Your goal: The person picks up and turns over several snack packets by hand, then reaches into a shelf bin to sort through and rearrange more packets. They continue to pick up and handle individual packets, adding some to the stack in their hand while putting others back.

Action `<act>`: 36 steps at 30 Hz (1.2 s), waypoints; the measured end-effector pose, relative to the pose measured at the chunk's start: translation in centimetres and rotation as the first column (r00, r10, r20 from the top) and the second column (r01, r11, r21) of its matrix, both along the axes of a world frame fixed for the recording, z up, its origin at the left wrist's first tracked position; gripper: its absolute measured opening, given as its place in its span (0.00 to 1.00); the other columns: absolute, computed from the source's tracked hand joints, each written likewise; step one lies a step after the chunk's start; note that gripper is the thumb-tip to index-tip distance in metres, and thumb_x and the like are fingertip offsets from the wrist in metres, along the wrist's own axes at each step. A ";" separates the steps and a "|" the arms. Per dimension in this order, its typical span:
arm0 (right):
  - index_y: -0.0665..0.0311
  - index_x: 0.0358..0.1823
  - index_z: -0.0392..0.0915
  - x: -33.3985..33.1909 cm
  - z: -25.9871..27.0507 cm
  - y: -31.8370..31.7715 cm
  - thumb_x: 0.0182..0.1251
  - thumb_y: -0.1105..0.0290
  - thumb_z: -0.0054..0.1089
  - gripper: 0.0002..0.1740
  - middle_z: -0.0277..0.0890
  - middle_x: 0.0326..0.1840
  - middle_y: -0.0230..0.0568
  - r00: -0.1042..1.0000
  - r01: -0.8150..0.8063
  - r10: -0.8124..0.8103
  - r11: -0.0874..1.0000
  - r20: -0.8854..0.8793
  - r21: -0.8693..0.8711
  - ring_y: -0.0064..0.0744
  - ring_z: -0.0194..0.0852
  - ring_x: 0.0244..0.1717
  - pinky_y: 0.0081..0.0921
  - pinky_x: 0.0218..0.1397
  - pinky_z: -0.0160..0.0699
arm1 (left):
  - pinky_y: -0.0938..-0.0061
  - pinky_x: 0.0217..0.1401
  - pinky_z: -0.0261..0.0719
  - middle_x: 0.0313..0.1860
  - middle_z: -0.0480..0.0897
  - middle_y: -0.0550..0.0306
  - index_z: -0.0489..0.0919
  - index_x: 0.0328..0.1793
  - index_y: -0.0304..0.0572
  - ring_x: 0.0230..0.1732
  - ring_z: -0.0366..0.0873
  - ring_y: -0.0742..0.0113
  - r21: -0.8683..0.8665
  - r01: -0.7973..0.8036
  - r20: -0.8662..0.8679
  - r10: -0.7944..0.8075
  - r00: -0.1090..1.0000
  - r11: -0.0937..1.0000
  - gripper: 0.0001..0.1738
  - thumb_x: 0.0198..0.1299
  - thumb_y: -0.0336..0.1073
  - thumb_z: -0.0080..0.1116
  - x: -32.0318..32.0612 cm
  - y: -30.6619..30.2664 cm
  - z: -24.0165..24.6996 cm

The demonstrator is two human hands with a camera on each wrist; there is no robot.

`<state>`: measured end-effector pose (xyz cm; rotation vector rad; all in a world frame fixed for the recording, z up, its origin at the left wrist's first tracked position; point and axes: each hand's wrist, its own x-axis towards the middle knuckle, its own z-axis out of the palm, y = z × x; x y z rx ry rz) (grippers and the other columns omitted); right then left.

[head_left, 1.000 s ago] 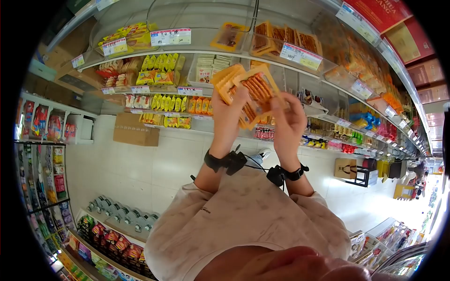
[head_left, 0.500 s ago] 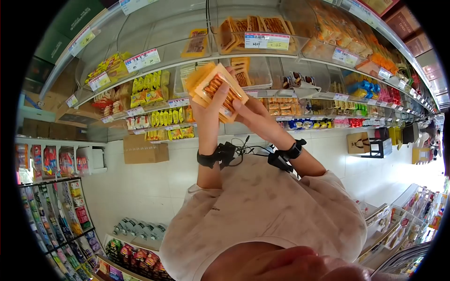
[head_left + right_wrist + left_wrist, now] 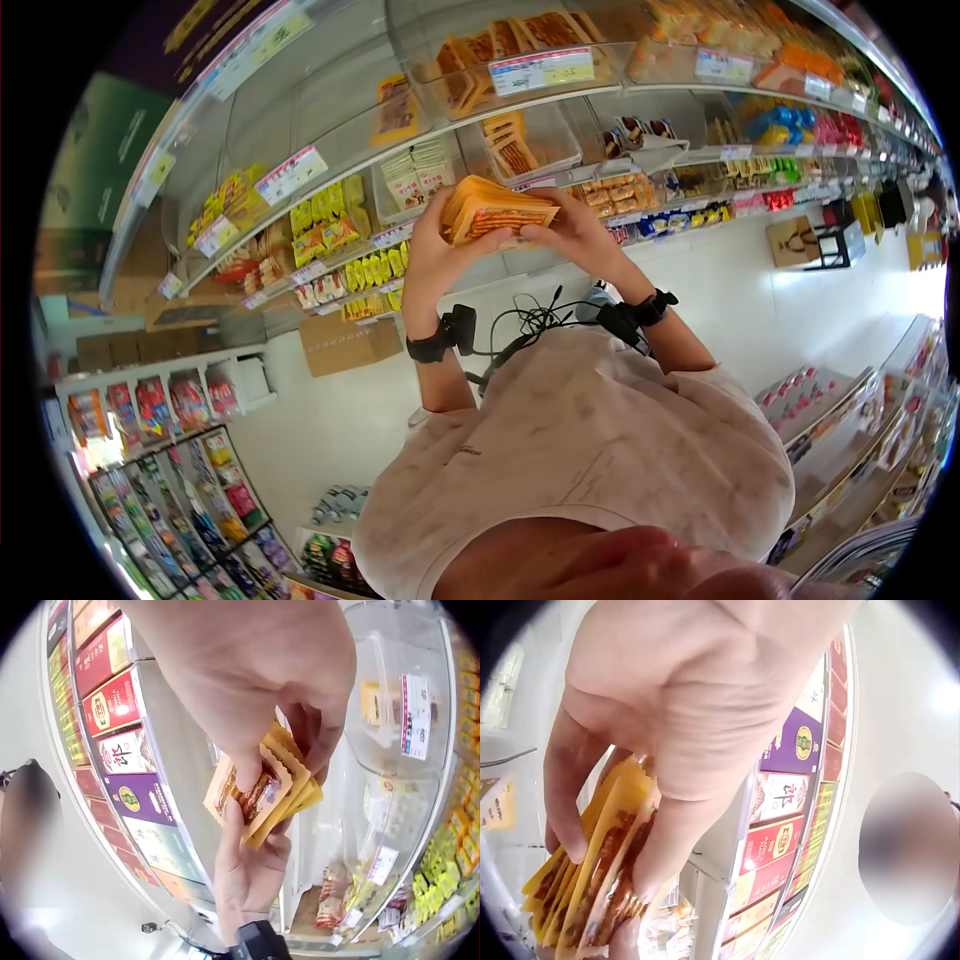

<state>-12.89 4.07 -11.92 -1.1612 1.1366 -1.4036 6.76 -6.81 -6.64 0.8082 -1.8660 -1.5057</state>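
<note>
Tipping the stack of snack packets (image 3: pixel 500 212) over since half a second ago, turning it from nearly face-on to edge-on in the head view. Holding it clear of the shelves, between both hands, with several orange-yellow edges showing. Pinching its left end with the left hand (image 3: pixel 432 250), curling fingers behind. Gripping its right end in the same way with the right hand (image 3: pixel 585 240). Pressing both thumbs on the front packet (image 3: pixel 268 787), near each other, in the right wrist view. Wearing a black band (image 3: pixel 427 347) on the left wrist and another on the right, with dark cables (image 3: pixel 537 318) between. Facing a clear tray (image 3: pixel 556 140) of similar packets beyond the stack, and yellow snack bags (image 3: pixel 330 215) to its left.
</note>
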 end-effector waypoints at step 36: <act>0.57 0.51 0.76 -6.8 -9.4 -5.8 0.53 0.63 0.71 0.23 0.72 0.48 0.41 0.337 0.101 -0.391 0.920 -0.856 -0.380 0.45 0.69 0.58 0.43 0.62 0.65 | 0.56 0.67 0.74 0.69 0.75 0.38 0.68 0.72 0.35 0.69 0.73 0.41 -0.583 0.472 0.724 0.159 0.672 0.661 0.43 0.56 0.47 0.76 -21.9 -16.0 -12.9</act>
